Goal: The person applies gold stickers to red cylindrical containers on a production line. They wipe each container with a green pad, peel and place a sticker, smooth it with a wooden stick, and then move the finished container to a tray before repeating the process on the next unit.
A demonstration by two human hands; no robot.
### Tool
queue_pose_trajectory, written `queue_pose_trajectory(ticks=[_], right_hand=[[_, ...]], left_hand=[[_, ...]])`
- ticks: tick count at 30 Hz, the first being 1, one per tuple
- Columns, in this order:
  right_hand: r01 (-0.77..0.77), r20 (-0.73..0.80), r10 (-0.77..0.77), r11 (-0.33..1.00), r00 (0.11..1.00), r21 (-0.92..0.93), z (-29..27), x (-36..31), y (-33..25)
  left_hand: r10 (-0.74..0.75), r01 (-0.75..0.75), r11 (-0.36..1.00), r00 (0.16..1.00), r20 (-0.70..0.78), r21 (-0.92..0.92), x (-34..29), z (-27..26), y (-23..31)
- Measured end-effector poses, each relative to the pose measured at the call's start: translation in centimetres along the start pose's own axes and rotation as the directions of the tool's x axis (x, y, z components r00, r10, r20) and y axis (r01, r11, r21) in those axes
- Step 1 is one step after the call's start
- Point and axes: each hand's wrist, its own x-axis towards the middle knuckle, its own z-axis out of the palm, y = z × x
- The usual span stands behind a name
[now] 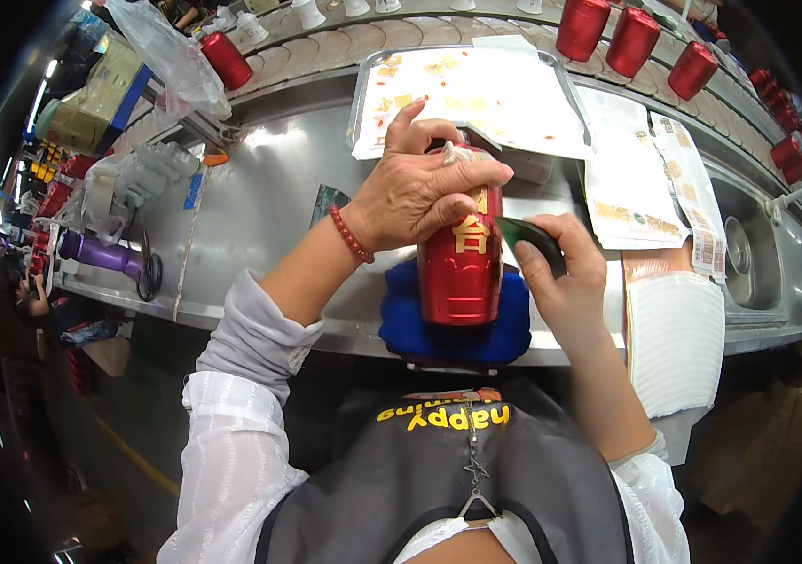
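Note:
A shiny red bottle (457, 287) with gold characters lies with its base toward me on a blue cloth-covered rest (403, 315). My left hand (415, 193) is closed over its upper part, fingers bent across it. Something whitish, perhaps a bit of cloth, shows beneath those fingers. In my right hand (575, 273) is a dark, rounded flat scraper (537, 240), gripped between thumb and fingers. Its greenish edge meets or nearly meets the bottle's right side. The bottle's neck is mostly hidden by my left hand.
Beyond the bottle is a metal tray (356, 117) lined with sticker sheets. More sheets (622, 169) and a white stack (674, 338) lie right, beside a sink (756, 263). A slatted conveyor (345, 42) carries red bottles (633, 42) across the back. A purple heat gun (100, 254) lies left.

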Motion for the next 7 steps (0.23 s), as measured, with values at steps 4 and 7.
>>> queue_pose_trajectory(ticks=[4,7], right_hand=[[0.374,0.340,-0.311,0.917,0.888,-0.138,-1.9,1.6,-2.4],[0.312,0.539,-0.294,0.948,0.789,0.061,-2.4,3.1,-2.8]], left_hand=[[-0.072,0.078,0.997,0.979,-0.190,0.025,-2.0,1.1,1.2],[-0.278,0.270,0.960,0.911,-0.303,-0.069,-4.8,2.0,4.0]])
